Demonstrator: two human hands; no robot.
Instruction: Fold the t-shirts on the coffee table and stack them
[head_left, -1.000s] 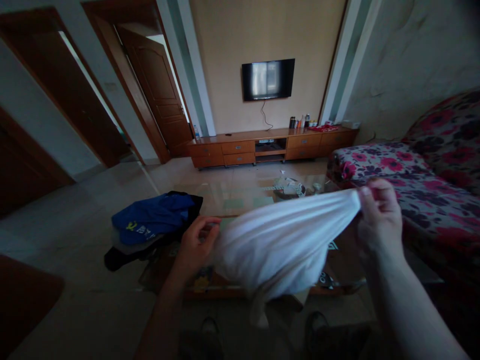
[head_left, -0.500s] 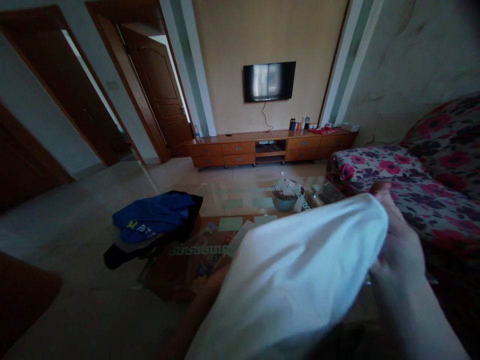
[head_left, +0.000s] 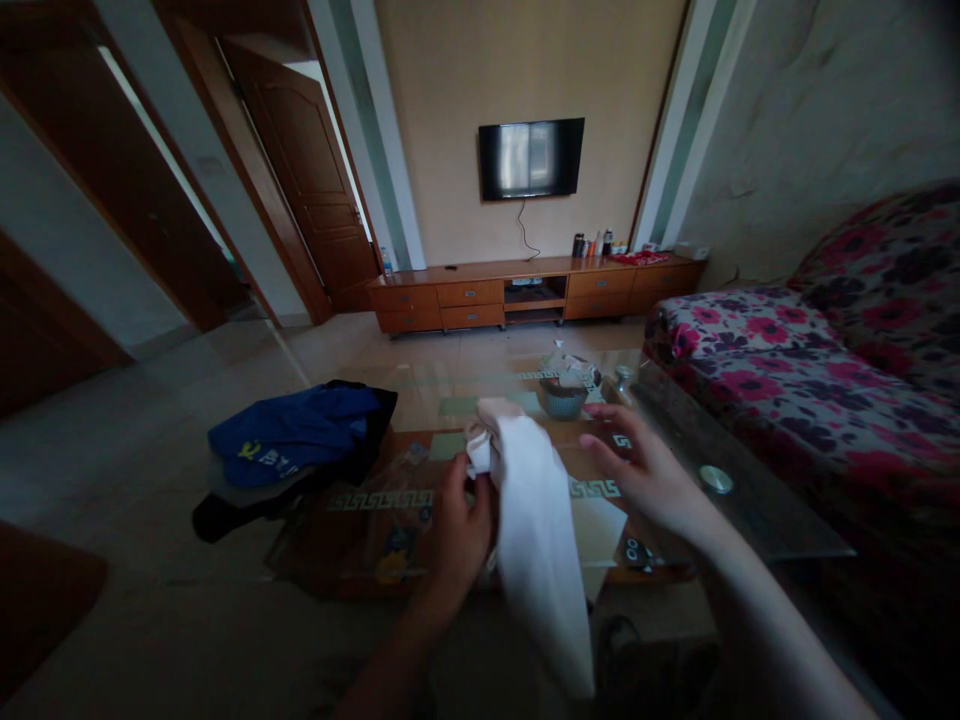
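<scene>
My left hand (head_left: 459,528) is closed on the bunched top of a white cloth (head_left: 536,540), which hangs down in a long narrow fold over the near edge of a glass coffee table (head_left: 757,500). My right hand (head_left: 643,472) hovers just right of the cloth with its fingers spread and nothing in it. A pile of blue and dark clothes (head_left: 296,440) lies on the table's left end, well left of my left hand.
A small bowl-like basket (head_left: 564,398) and a round lid (head_left: 716,479) sit on the glass. A floral sofa (head_left: 817,370) runs along the right. Farther off are a long wooden cabinet (head_left: 536,292), a wall TV (head_left: 531,159) and open wooden doors (head_left: 307,180) at left.
My right hand has let go of the white cloth and opened. The cloth, earlier stretched between both hands, now hangs from my left hand alone, lower and narrower.
</scene>
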